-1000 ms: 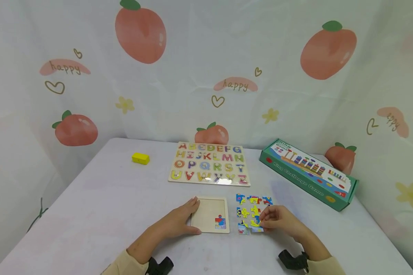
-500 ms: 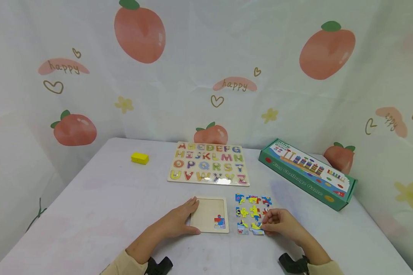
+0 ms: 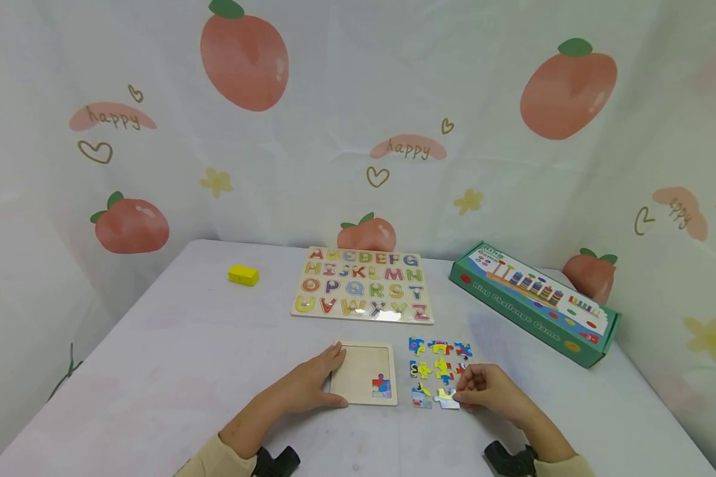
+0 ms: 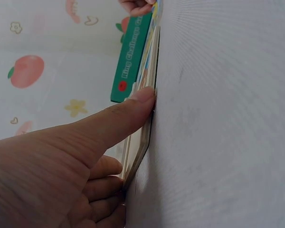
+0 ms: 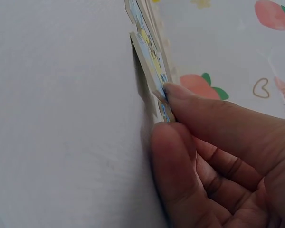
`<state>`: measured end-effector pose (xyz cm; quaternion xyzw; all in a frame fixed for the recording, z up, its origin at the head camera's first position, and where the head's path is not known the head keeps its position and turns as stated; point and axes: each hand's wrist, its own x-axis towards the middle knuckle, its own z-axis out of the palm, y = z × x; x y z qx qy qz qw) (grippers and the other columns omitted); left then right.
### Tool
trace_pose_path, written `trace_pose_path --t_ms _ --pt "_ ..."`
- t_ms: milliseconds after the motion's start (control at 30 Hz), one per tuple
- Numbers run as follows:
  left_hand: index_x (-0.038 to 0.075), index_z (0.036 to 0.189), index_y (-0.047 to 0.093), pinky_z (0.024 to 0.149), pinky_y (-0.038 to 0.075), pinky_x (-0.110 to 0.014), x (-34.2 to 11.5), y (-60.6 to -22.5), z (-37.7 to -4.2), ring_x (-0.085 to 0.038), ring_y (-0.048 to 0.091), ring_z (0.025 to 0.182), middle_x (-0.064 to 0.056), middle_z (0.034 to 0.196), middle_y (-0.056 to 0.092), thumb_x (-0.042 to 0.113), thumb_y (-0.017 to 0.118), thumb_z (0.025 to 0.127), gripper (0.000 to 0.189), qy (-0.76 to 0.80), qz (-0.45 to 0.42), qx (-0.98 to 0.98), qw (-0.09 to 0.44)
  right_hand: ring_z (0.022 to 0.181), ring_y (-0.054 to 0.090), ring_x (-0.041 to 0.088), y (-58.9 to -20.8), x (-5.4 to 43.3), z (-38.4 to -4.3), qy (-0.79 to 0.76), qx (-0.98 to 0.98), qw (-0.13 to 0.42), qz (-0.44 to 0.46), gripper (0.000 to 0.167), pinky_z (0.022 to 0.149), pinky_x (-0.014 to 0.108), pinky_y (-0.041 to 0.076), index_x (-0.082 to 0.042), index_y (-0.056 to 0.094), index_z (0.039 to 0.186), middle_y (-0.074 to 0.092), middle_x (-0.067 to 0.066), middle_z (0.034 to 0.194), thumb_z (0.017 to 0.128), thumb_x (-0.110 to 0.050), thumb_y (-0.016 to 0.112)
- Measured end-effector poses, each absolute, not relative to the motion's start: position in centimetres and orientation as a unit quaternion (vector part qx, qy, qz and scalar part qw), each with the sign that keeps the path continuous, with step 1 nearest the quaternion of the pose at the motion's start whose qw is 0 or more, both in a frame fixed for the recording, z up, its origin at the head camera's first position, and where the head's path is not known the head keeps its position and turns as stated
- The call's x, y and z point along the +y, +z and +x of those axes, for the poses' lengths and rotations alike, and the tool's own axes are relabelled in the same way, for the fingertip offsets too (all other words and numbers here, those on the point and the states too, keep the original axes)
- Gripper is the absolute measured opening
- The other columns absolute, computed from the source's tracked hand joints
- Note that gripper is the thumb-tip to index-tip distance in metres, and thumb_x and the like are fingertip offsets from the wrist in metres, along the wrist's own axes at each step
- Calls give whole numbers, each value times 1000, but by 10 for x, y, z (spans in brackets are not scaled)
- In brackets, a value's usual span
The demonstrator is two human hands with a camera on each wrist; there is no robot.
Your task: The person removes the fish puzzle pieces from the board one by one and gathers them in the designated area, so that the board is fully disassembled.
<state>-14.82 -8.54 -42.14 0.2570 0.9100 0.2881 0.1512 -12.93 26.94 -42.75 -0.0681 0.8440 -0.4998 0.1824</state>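
My left hand (image 3: 310, 387) lies flat against the left side of a small wooden puzzle tray (image 3: 358, 368), fingers by its far corner and thumb (image 4: 121, 121) pressed on its near edge (image 4: 145, 126). One red-and-blue piece (image 3: 381, 384) sits in the tray's near right corner. Just right of the tray lie several loose blue-and-yellow puzzle pieces (image 3: 435, 358). My right hand (image 3: 489, 391) pinches the nearest piece (image 3: 447, 396) between thumb and forefinger. In the right wrist view that piece (image 5: 149, 64) is tipped up off the table, held at its edge by my right hand (image 5: 167, 114).
A wooden alphabet board (image 3: 364, 288) lies beyond the tray. A long green game box (image 3: 534, 298) lies at the right, seen also as the green box (image 4: 133, 61) in the left wrist view. A yellow block (image 3: 243, 274) sits far left. Peach-print cloth hangs behind.
My right hand has drawn slightly nearer and lower over the bottom row of loose pieces and has tipped one piece up by its edge. The left hand and tray have stayed put.
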Motion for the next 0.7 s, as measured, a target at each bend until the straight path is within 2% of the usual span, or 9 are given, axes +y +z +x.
trace_pose_path --t_ms 367,700 --pt "-1 143 31 113 24 -49 -85 -422 -148 -30 20 143 -16 154 22 40 75 74 92 289 254 910 155 61 54 10 -424 266 -127 -481 856 174 -71 32 55 21 52 5 58 86 55 0 71 78 -20 75" --pt "-1 143 31 113 24 -49 -85 -422 -147 -30 20 143 -15 154 22 40 75 74 91 294 254 909 150 56 51 9 -423 259 -124 -421 896 122 -67 33 48 21 48 0 57 78 53 -1 64 73 -24 79"
